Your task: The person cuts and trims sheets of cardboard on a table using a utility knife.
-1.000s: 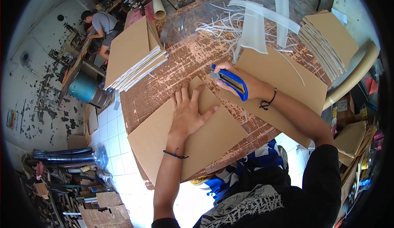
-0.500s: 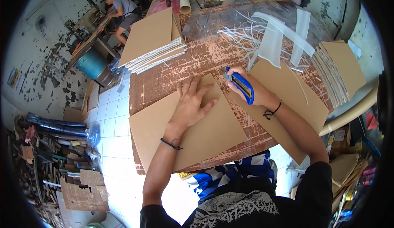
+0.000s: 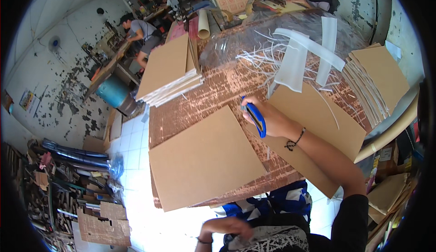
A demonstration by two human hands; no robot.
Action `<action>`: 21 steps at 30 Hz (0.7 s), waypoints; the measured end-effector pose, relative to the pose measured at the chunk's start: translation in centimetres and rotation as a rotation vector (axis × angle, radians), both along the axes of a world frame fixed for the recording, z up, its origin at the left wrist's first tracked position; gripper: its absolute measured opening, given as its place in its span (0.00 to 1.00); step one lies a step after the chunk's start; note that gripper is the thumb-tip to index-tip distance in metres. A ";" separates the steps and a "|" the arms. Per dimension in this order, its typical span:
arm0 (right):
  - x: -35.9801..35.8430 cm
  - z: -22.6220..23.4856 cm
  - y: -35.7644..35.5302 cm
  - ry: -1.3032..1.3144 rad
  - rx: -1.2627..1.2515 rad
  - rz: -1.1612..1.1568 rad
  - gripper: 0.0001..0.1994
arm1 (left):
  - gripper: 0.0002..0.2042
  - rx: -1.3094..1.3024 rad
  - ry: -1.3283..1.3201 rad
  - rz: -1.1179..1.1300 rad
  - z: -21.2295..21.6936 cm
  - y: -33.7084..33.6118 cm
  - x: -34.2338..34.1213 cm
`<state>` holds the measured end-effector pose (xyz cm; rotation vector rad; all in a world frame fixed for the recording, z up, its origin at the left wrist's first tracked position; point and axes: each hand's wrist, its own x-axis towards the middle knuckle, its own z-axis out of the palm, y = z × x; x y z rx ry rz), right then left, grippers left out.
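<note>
Lying flat near the front left corner of the worn table (image 3: 213, 93), the big cardboard sheet (image 3: 204, 156) is free: no hand presses on it. Its front edge reaches over the front edge of the table, so a small push could probably make it slide down to the white tiled floor (image 3: 131, 143). The left hand (image 3: 227, 227) is low, close to the person's body and below the front edge of the table, well apart from the sheet. It looks loosely curled against the patterned clothing, and it seems to hold nothing, but it is partly hidden, so this is not sure.

More to the right, the right hand (image 3: 268, 116) is clenched around blue-handled scissors (image 3: 255, 118). It rests near the middle of the table, at the left edge of a second cardboard sheet (image 3: 313, 129). The blades are hidden under the fingers, so it is not possible to say if they are open or closed. The right forearm lies across this second sheet, with a dark band at the wrist. Because the other hand does not steady anything, this sheet could turn under the arm and a cut could go crooked, or the points could catch the fingers. At the far side, the thin white strips (image 3: 295, 61) lie loose and could tangle with the scissors. A stack of cardboard sheets (image 3: 377, 79) at the right edge leans outward and might slip.
</note>
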<state>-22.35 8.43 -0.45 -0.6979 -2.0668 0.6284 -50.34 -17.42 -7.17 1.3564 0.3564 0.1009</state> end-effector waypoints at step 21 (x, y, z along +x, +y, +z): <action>-0.3 0.6 -0.8 0.009 -0.098 -0.015 0.18 | 0.17 -0.493 -0.172 1.710 -17.9 7.1 5.7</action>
